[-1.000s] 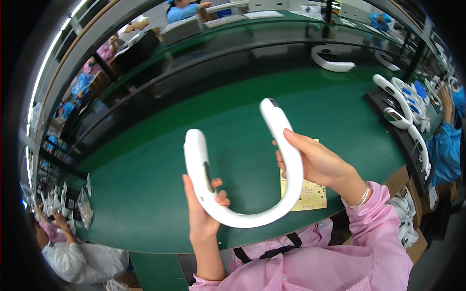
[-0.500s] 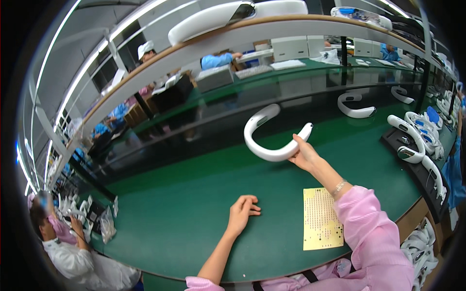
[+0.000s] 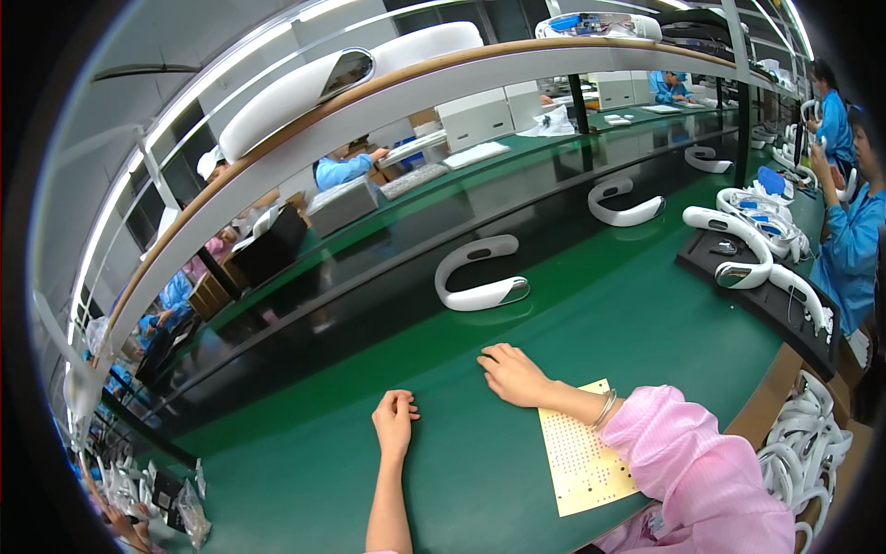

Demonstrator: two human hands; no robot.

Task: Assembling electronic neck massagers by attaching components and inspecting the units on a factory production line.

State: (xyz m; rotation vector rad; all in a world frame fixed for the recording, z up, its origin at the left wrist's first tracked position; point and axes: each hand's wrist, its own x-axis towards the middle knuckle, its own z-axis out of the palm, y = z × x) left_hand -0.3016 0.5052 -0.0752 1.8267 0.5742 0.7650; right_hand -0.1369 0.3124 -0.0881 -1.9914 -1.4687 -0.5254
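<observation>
A white C-shaped neckband device [image 3: 480, 294] lies at the seam between the green tabletop and the dark strip, with a glossy dark end toward the right. My right hand [image 3: 515, 374] rests on the green surface nearer to me, palm down, fingers stretched out and empty, apart from the neckband. Under my right wrist lies a yellow sheet [image 3: 588, 462] covered with rows of small dark marks, partly hidden by the forearm. To the left, my left hand [image 3: 394, 420] stays low over the table with fingers loosely bent; I see nothing in it.
More neckbands [image 3: 628, 203] stand farther along the dark strip [image 3: 369, 268]. At the right, a black tray [image 3: 761, 300] carries white neckband parts, beside a co-worker in blue [image 3: 849, 249]. A carton of white parts [image 3: 803, 443] sits lower right. A shelf [image 3: 406, 81] spans overhead.
My right hand has let go of the white neckband, which now lies on the table, and has drawn back toward me. The view has shifted to the right.
</observation>
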